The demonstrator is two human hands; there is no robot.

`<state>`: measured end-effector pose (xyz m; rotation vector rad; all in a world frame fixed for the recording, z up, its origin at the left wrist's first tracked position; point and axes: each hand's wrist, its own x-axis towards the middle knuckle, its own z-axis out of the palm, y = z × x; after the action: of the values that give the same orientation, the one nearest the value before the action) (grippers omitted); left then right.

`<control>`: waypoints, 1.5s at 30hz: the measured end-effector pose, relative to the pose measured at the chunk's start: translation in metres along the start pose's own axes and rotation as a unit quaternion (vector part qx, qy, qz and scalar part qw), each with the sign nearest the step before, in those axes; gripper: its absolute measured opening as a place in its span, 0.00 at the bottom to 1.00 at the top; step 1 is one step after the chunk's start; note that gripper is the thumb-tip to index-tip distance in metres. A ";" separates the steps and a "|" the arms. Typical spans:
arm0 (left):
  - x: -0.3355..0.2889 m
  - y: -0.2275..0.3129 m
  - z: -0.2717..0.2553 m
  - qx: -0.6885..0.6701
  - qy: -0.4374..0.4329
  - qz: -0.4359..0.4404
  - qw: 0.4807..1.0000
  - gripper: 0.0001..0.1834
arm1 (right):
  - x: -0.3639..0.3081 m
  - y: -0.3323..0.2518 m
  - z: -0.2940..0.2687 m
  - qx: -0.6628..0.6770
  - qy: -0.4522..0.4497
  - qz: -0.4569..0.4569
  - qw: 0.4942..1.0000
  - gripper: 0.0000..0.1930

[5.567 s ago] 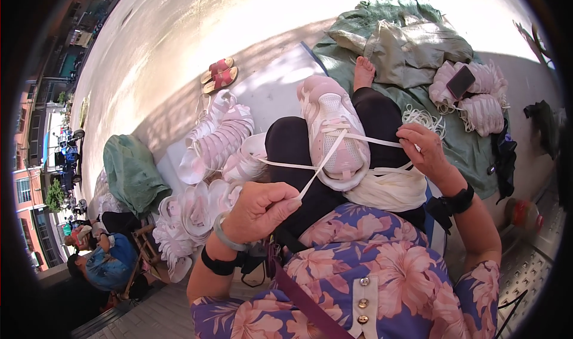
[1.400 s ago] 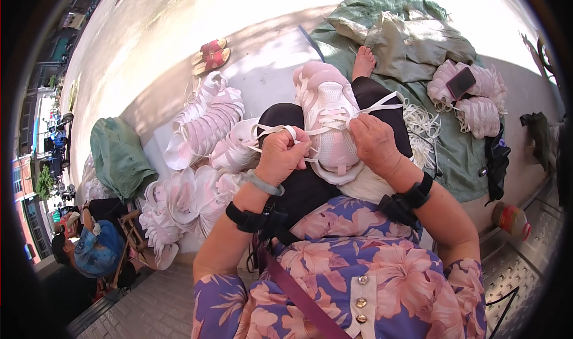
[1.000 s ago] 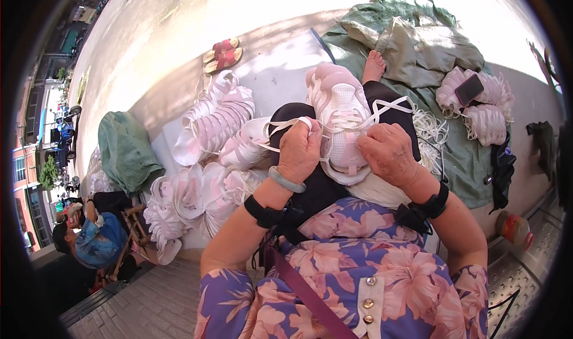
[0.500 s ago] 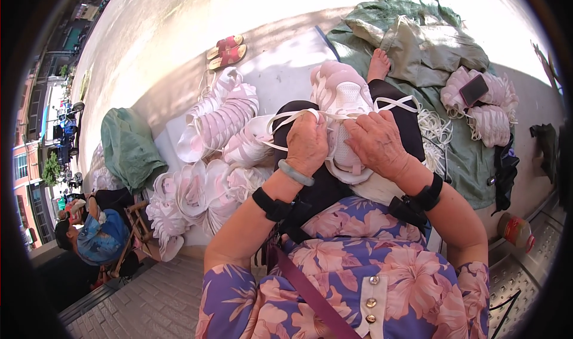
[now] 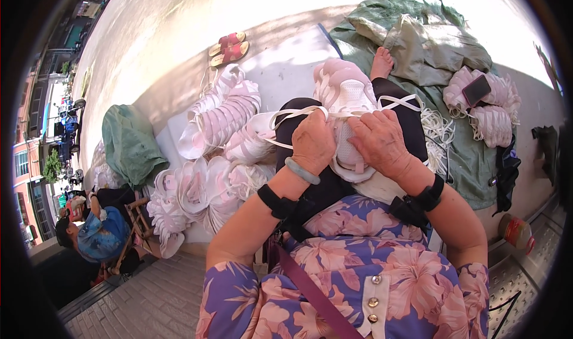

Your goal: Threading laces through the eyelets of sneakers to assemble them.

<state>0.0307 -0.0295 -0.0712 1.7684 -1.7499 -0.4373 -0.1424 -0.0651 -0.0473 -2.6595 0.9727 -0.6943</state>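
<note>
A pale pink and white shoe upper (image 5: 340,79) rests across my lap, its toe end pointing away from me. My left hand (image 5: 314,142) is closed at the left side of its eyelet area, pinching a flat white shoelace (image 5: 286,113) that loops out over my left knee. On the other side my right hand (image 5: 382,142) has its fingers bent together over the tongue and lacing, with another stretch of lace looping out to the right. The fingertips partly cover the eyelets, and both hands almost meet over the shoe.
Stacked shoe uppers (image 5: 230,109) and a looser pile (image 5: 197,186) lie at my left. Loose white laces (image 5: 437,133) hang by my right knee. Beyond are tied uppers with a phone (image 5: 476,90), green sacking (image 5: 412,49), sandals (image 5: 230,47), a bottle (image 5: 515,232) and a seated person (image 5: 102,231).
Very little differs. The view has shifted slightly, and both hands stay at the lacing with the laces still looped out on either side.
</note>
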 end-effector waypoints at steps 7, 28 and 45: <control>-0.005 0.018 -0.031 0.021 -0.011 0.016 1.000 0.19 | 0.002 0.000 -0.002 0.020 0.036 0.013 0.999 0.09; -0.020 -0.004 -0.003 -0.094 -0.011 0.038 0.995 0.15 | 0.012 -0.014 0.026 0.041 0.009 0.093 0.995 0.04; -0.021 0.001 -0.001 -0.088 -0.025 0.050 0.995 0.17 | -0.001 0.003 -0.004 -0.025 0.098 -0.122 0.987 0.04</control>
<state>0.0292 -0.0089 -0.0733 1.5512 -1.7681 -0.5781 -0.1468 -0.0674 -0.0448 -2.8257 0.7216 -1.0137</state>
